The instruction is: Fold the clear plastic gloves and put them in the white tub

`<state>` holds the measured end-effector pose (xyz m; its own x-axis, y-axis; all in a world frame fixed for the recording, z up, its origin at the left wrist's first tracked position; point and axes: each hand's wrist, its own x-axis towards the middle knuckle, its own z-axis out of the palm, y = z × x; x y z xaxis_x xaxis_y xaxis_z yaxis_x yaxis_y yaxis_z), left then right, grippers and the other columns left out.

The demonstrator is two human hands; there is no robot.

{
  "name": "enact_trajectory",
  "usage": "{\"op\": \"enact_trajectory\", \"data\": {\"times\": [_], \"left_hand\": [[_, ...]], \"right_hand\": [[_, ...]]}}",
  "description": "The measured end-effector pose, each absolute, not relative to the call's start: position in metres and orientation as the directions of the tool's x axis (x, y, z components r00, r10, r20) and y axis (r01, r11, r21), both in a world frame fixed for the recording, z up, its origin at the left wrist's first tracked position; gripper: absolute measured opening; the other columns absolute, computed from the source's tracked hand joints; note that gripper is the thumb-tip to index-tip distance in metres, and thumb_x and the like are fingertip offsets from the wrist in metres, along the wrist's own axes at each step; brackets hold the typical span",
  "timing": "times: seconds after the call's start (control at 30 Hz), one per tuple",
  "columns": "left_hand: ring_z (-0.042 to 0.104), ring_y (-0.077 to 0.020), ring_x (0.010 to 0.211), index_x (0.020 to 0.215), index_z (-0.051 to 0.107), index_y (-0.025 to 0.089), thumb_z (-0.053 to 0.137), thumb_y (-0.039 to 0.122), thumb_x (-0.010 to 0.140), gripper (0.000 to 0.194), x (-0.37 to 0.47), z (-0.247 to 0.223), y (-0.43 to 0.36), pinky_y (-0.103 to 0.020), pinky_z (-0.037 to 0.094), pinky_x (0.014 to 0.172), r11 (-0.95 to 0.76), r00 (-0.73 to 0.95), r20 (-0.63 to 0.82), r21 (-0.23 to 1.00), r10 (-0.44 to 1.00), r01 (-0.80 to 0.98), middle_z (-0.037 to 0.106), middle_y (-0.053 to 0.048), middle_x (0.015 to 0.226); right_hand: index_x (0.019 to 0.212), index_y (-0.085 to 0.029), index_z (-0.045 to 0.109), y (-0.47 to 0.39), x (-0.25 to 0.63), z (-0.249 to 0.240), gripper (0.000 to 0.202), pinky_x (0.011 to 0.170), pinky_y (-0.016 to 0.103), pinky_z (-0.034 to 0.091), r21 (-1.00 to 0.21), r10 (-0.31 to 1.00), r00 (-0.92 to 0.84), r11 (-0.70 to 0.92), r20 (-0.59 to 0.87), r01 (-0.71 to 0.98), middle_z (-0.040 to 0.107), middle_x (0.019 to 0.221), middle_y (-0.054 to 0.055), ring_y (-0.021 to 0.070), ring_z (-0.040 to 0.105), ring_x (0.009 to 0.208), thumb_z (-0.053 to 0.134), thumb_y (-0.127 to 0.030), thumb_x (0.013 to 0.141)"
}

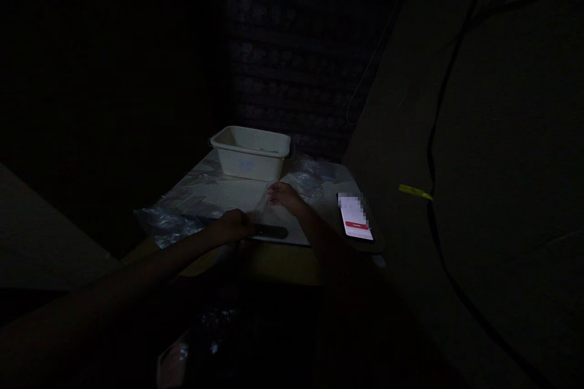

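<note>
The scene is very dark. My left hand [232, 226] is closed at the table's front edge, pinching what looks like one end of a clear plastic bag [260, 209]. Beside its fingers lies a dark, flat, rounded object [272, 231]. Further forward and to the right, my right hand [283, 196] has its fingers bent together at the upper part of the same clear plastic. Just behind it stands a white rectangular tub [250, 161], its contents hard to make out. Crumpled clear plastic [168, 226] lies left of my left hand.
A phone with a lit screen [356, 216] lies on the table's right side. More clear plastic [312, 173] is right of the tub. A black cable [431, 152] with a yellow tie [414, 192] hangs along the right-hand wall.
</note>
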<state>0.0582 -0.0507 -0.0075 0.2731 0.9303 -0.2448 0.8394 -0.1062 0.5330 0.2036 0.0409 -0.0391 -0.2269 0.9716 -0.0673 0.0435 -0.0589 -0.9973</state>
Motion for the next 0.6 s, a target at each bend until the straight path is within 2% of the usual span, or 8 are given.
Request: {"op": "enact_trajectory", "data": {"times": [0.27,0.47,0.6], "left_hand": [[0.046,-0.0119,0.045,0.043,0.049,0.016,0.041,0.03,0.059,0.023,0.061,-0.011,-0.054,-0.021,0.027,0.041,-0.224,0.303,-0.138,0.412,0.943,0.884,0.045,0.001,0.04],[0.05,-0.0148,0.049,0.049,0.055,0.016,0.041,0.032,0.061,0.024,0.066,-0.01,-0.058,-0.022,0.029,0.043,-0.226,0.29,-0.136,0.361,0.947,0.905,0.05,-0.001,0.045],[0.051,-0.0155,0.05,0.055,0.057,0.014,0.041,0.025,0.062,0.021,0.066,-0.018,-0.053,-0.022,0.03,0.044,-0.289,0.339,-0.127,0.306,0.932,0.907,0.054,-0.004,0.05]], "right_hand": [[0.061,-0.015,0.044,0.042,0.204,-0.039,0.011,0.047,0.019,0.041,-0.998,0.97,-0.233,-0.068,-0.069,0.01,0.046,0.054,-0.006,0.0033,0.046,0.042,0.044,-0.004,0.064],[0.059,-0.014,0.047,0.042,0.208,-0.035,0.013,0.046,0.017,0.038,-0.998,0.98,-0.19,-0.064,-0.067,0.018,0.049,0.053,-0.005,0.0041,0.048,0.044,0.044,-0.002,0.061],[0.055,-0.013,0.048,0.044,0.214,-0.036,0.012,0.045,0.016,0.037,-0.998,0.987,-0.149,-0.045,-0.051,0.046,0.049,0.05,-0.005,0.0041,0.048,0.044,0.045,-0.002,0.06]]}}
